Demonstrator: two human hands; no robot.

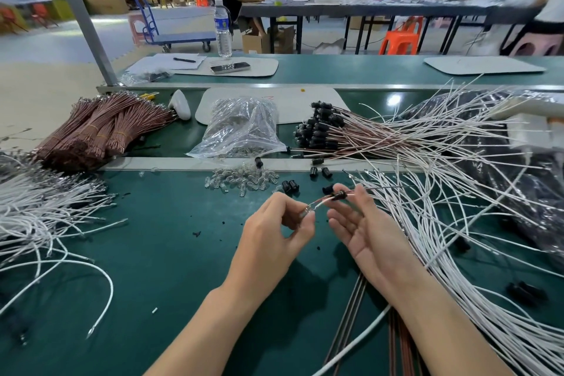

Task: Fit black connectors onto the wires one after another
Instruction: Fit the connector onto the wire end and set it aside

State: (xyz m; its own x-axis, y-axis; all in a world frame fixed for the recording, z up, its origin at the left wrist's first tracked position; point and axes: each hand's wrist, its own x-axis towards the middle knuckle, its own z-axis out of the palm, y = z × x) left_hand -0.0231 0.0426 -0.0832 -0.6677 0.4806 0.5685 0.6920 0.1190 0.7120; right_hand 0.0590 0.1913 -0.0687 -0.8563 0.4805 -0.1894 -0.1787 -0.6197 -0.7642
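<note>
Forearms (219,311) reach over the green tabletop (146,253), left hand (274,232) pinching the wire (321,201) by its clear tip (306,211), right hand (363,229) pinching the black connector (339,195) threaded on it; if either pinch slackens, the connector may slide off or seat crookedly.

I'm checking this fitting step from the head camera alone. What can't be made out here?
Head view:
- Whether the black connector is fully seated on the wire: too small.
- The wire tip: covered by fingers of the left hand pinching it.
- Whether the right hand grips the connector: fingertips overlap it.
- Lower ends of the brown wires: cut off by the bottom edge.
</note>
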